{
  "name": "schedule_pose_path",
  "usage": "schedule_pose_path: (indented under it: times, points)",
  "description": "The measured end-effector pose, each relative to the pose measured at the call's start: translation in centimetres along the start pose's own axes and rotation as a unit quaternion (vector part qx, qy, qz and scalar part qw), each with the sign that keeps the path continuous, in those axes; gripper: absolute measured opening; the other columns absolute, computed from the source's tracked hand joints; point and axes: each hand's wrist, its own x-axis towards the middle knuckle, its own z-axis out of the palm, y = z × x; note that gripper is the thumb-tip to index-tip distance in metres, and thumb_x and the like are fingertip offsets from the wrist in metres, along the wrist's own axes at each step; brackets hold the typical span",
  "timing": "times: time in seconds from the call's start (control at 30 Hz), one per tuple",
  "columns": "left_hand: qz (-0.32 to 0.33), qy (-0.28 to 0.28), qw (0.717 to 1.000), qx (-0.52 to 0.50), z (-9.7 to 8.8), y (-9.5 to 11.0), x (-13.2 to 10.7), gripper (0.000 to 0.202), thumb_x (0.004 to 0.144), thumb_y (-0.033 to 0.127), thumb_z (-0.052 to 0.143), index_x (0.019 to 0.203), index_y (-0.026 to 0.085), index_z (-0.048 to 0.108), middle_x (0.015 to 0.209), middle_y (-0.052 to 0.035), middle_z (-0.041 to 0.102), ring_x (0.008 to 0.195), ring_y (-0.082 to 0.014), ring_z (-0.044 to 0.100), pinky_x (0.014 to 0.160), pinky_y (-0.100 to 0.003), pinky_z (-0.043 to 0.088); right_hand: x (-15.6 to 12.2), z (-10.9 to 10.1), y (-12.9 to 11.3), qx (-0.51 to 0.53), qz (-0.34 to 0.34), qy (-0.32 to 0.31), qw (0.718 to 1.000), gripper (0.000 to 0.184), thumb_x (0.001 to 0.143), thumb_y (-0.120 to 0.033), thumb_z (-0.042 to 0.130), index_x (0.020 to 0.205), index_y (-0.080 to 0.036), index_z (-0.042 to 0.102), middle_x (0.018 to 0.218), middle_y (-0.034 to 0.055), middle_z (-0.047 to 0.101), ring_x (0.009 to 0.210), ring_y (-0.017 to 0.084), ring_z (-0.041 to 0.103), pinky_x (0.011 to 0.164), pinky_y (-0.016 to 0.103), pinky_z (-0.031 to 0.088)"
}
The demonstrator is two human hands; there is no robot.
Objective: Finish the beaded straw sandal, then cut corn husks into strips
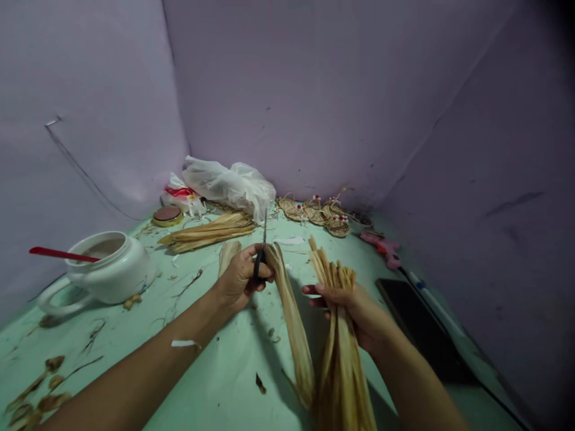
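My left hand [242, 276] is closed on a pair of scissors [259, 265] with black handles, blades pointing away from me. The top end of one long, pale-brown dried leaf strip [293, 323] is also at its fingertips; the strip hangs down towards me. In my right hand [359, 308] is a bundle of similar dried leaf strips [345, 371], gripped near its upper end, with uneven tips standing above the fingers. Another dried piece [228, 256] lies on the table just behind my left hand.
At left stands a white mug [130, 269] with a red stick [63, 254]. Further back are a round tin [167, 215], more dried strips [209, 232], a plastic bag [233, 182] and small woven slippers [314, 211]. A pink glue gun [381, 246] and dark flat device [422, 329] lie right.
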Motion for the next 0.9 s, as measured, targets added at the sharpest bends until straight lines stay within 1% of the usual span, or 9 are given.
schedule_pose_path:
  times: [0.07,0.17,0.3,0.4,0.47,0.57,0.67,0.8,0.9]
  points:
    - [0.005,-0.005,1.0,-0.006,0.3,-0.7,-0.2,0.046,0.049,0.005,0.059,0.091,0.017,0.047,0.059,0.005,0.056,0.044,-0.007,0.049,0.032,-0.012,0.03,-0.3,0.7,0.2,0.063,0.035,-0.068,0.995,0.029,0.057,-0.02,0.072,0.084,-0.012,0.062,0.077,0.008,0.069,0.062,0.016,0.064,0.053,0.023,0.051]
    - [0.022,-0.001,1.0,-0.017,0.6,-1.4,-0.5,0.047,0.049,0.003,0.06,0.092,0.018,0.046,0.06,0.0065,0.055,0.044,-0.0055,0.048,0.034,-0.012,0.033,-0.9,1.7,0.8,0.085,0.095,-0.135,0.983,0.031,0.058,-0.025,0.071,0.084,-0.01,0.063,0.07,0.0101,0.069,0.058,0.018,0.064,0.058,0.029,0.052]
    - [0.034,-0.002,0.999,-0.02,0.7,-1.5,-0.6,0.049,0.049,0.002,0.062,0.092,0.018,0.046,0.061,0.0072,0.054,0.045,-0.0045,0.046,0.036,-0.013,0.035,-1.1,2.2,1.5,0.095,0.135,-0.146,0.975,0.031,0.054,-0.026,0.073,0.08,-0.01,0.064,0.061,0.0067,0.067,0.05,0.016,0.061,0.052,0.026,0.05]
    - [0.034,-0.011,0.999,0.021,0.7,-1.2,-0.6,0.049,0.051,0.007,0.065,0.094,0.018,0.045,0.06,0.0061,0.055,0.047,-0.0071,0.05,0.036,-0.014,0.034,-0.9,1.9,1.6,0.093,0.063,-0.116,0.987,0.035,0.048,-0.021,0.077,0.08,-0.013,0.064,0.055,0.0008,0.065,0.041,0.012,0.056,0.044,0.022,0.046]
    - [0.032,-0.011,0.996,0.087,0.6,-0.7,-0.7,0.047,0.053,0.012,0.066,0.095,0.016,0.046,0.061,0.0029,0.059,0.051,-0.01,0.054,0.037,-0.015,0.034,-0.6,1.2,1.1,0.077,0.003,-0.078,0.994,0.037,0.047,-0.02,0.078,0.08,-0.013,0.064,0.056,0.0009,0.065,0.043,0.013,0.057,0.046,0.023,0.047]
    - [0.034,-0.025,0.982,0.185,0.1,0.5,-0.8,0.043,0.057,0.021,0.065,0.096,0.014,0.049,0.068,-0.0032,0.064,0.056,-0.0121,0.058,0.039,-0.015,0.034,-0.3,-0.1,0.0,0.062,-0.097,0.033,0.993,0.037,0.045,-0.017,0.079,0.079,-0.012,0.066,0.065,0.0031,0.068,0.054,0.016,0.062,0.053,0.025,0.049]
    - [0.008,-0.077,0.965,0.25,-0.5,1.6,-0.7,0.039,0.063,0.028,0.061,0.098,0.012,0.053,0.071,-0.0068,0.066,0.052,-0.0122,0.057,0.036,-0.016,0.031,-0.1,-1.3,-1.0,0.079,-0.185,0.124,0.972,0.036,0.042,-0.015,0.079,0.076,-0.012,0.067,0.068,0.0028,0.069,0.058,0.016,0.062,0.055,0.024,0.05]
    - [-0.064,-0.153,0.945,0.283,-1.1,1.9,-0.5,0.044,0.063,0.032,0.058,0.101,0.009,0.058,0.073,-0.01,0.067,0.049,-0.0135,0.058,0.034,-0.017,0.028,0.2,-1.8,-1.3,0.106,-0.241,0.161,0.951,0.034,0.041,-0.015,0.079,0.074,-0.013,0.067,0.067,0.0015,0.068,0.058,0.015,0.061,0.056,0.024,0.05]
    - [-0.08,-0.163,0.937,0.298,-1.2,1.6,-0.6,0.048,0.062,0.03,0.06,0.105,0.009,0.059,0.075,-0.0093,0.067,0.053,-0.0139,0.059,0.035,-0.016,0.03,0.4,-1.6,-0.9,0.108,-0.244,0.165,0.95,0.034,0.041,-0.016,0.08,0.073,-0.013,0.068,0.066,0.0007,0.069,0.058,0.015,0.061,0.057,0.024,0.05]
